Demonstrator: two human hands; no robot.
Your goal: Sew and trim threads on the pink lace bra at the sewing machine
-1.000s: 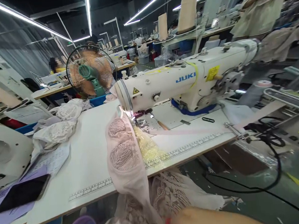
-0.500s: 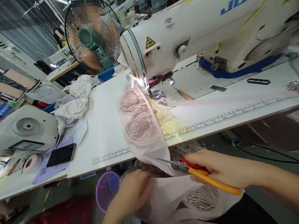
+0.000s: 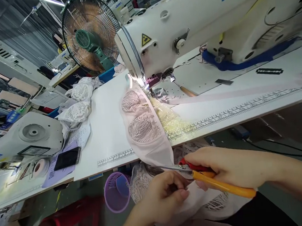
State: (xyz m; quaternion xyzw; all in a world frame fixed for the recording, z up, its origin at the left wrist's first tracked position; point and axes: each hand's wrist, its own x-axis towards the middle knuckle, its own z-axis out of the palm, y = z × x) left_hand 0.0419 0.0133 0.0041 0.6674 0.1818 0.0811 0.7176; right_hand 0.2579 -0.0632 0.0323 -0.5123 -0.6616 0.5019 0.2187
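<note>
In the lower middle, my left hand pinches the edge of a pale bra lying over my lap; part of a lace cup shows below my right hand. My right hand is closed round scissors with red and orange handles. Their blades point left, just above my left fingers, and the tips are partly hidden against the fabric. Another pale pink stretch of lace-cupped bra runs from under the sewing machine's needle area down over the table's front edge. More lace hangs below the edge.
The white table carries a printed ruler, yellow clear film, a wooden-handled tool and a black blade. Left stand lace pieces, a phone and another machine. Below are a purple basket and red stool.
My left hand has moved right, close to the scissors, and now pinches the fabric edge there. My right hand with the scissors has shifted slightly right and down. The view has tilted a little.
</note>
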